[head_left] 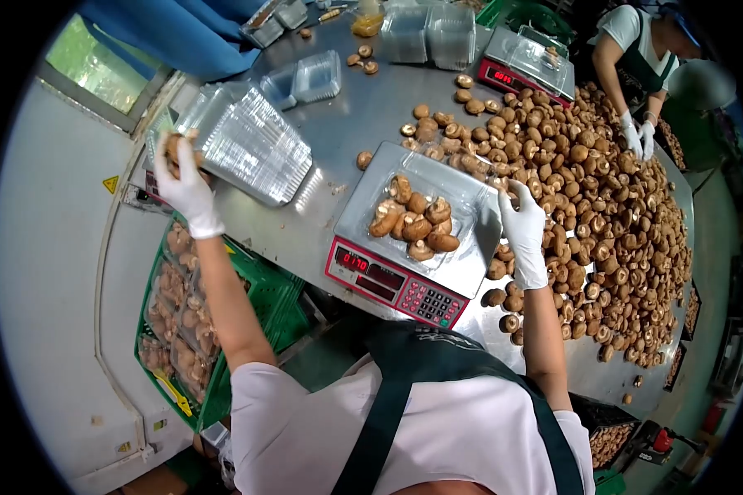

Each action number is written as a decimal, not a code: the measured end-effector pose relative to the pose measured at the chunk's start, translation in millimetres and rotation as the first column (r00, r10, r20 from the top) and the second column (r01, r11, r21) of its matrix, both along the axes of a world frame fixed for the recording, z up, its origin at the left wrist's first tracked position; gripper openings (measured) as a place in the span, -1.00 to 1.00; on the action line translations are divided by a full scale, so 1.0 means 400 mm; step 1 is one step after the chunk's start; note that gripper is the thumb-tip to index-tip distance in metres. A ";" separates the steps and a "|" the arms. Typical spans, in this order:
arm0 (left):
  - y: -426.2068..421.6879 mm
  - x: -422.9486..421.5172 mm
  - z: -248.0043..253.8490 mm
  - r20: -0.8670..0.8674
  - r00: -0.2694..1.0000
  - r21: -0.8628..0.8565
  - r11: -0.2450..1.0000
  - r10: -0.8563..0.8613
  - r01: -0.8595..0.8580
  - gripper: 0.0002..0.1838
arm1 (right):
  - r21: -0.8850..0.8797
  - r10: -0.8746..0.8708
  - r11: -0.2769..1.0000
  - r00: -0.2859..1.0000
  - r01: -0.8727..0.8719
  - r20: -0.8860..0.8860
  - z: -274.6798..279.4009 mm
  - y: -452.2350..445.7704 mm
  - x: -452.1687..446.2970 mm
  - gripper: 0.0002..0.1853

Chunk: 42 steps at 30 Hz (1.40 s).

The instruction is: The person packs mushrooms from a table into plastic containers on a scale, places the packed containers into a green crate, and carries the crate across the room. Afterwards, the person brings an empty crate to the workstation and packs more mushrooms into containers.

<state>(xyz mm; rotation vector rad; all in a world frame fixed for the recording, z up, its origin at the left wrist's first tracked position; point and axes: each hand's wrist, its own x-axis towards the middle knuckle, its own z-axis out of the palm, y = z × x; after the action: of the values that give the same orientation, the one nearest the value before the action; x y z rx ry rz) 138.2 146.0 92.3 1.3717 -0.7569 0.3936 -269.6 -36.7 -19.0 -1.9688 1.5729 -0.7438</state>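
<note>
My left hand (pixel 188 190), in a white glove, is raised at the left with its fingers curled around a brown mushroom (pixel 173 150). A stack of clear plastic boxes (pixel 260 148) lies just to its right. My right hand (pixel 523 231), also gloved, is beside the right edge of the scale (pixel 363 194), at the border of the mushroom pile (pixel 570 173). Its fingers are bent towards the thumb; what lies between them is unclear. On the scale, a clear plastic tray (pixel 468 239) holds several mushrooms (pixel 413 221). The red display (pixel 355 261) appears to read 0170.
Another person's gloved hands (pixel 638 136) touch the far side of the pile. A second scale (pixel 527 66) and more clear boxes (pixel 429 35) stand at the back of the metal table (pixel 343 91). Packed mushrooms fill a green crate (pixel 202 412) at lower left.
</note>
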 end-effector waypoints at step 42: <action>-0.159 -0.425 -0.129 -0.431 0.679 0.518 0.454 -0.594 0.725 -0.64 | 0.212 0.174 0.861 0.660 -0.462 0.731 0.022 0.139 0.059 -0.55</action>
<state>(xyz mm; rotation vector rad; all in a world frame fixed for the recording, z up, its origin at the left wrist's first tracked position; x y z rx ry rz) -31.6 82.4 40.7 1.5813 -1.2780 -0.7243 -246.1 18.9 -10.2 -1.3676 0.7887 -0.8147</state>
